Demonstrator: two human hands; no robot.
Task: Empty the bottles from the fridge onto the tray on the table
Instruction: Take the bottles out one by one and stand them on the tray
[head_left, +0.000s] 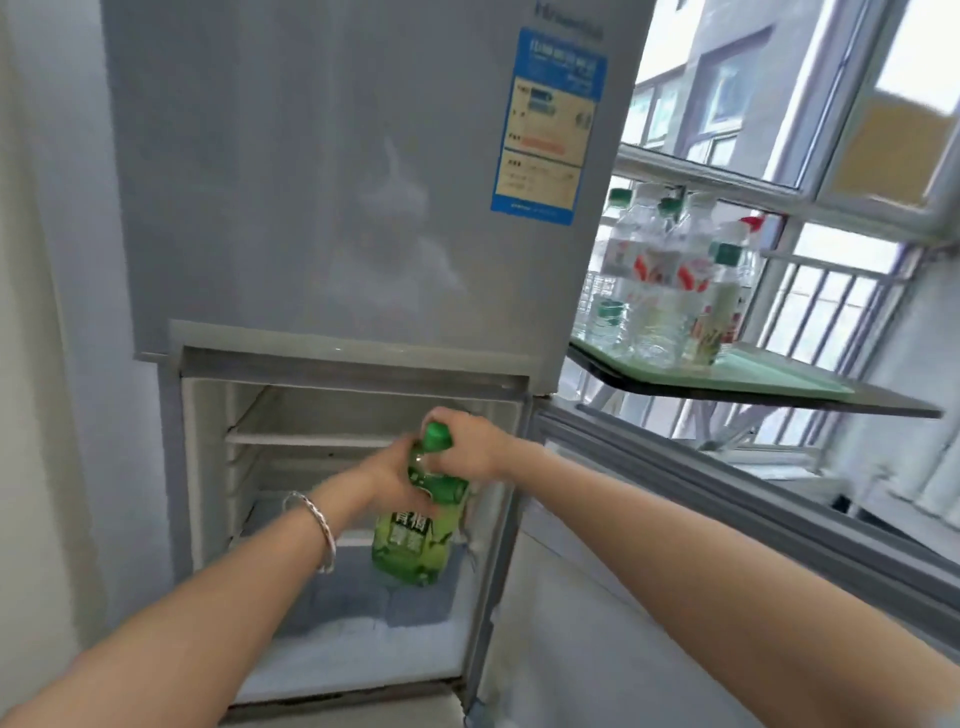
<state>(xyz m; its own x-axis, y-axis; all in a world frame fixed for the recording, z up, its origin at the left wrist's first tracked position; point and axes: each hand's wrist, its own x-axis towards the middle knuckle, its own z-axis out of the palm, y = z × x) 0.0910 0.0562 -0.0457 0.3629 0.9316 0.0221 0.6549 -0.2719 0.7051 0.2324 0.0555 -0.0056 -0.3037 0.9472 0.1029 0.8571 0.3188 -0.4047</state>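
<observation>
A green bottle (413, 540) with a green cap is held upright in front of the open lower fridge compartment (343, 519). My left hand (387, 480) grips its shoulder from the left. My right hand (467, 441) wraps its neck and cap from the right. Further right, a pale green tray (769, 375) lies on a dark table (883, 402) and carries several clear bottles (660, 280) with green caps.
The lower fridge door (649, 597) hangs open to the right, below the table edge. The upper fridge door (337, 171) is closed, with a blue label. Bare white shelves show inside the compartment. A window with railings (831, 301) lies behind the table; a wall stands on the left.
</observation>
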